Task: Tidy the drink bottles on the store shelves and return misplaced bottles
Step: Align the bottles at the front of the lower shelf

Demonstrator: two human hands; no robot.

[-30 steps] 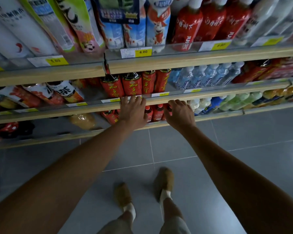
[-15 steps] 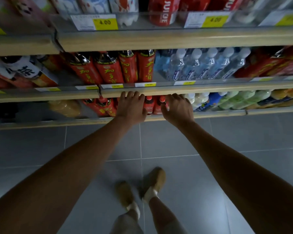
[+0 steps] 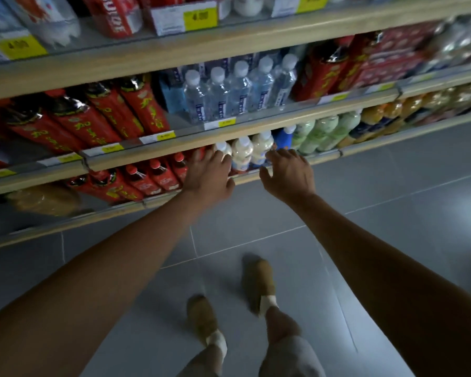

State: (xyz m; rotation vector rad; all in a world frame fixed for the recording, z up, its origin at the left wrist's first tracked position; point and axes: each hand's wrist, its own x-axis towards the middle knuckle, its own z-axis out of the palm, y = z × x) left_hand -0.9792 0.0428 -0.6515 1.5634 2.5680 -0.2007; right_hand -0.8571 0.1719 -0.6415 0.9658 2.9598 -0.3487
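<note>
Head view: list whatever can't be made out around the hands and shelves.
All in the head view.
Left hand: its back hides the fingers' ends, so any grip on the white bottles is unclear.
Top-shelf bottles: cut off by the upper edge.
Far-right bottles: motion-blurred, labels unreadable.
Small price tags: too blurred to read.
Lowest-shelf red bottles: partly hidden by the shelf edge above.

Dim, underexposed aisle; shelves (image 3: 229, 36) brighter than the floor (image 3: 392, 213), edges motion-blurred and wide-angle bowed.
</note>
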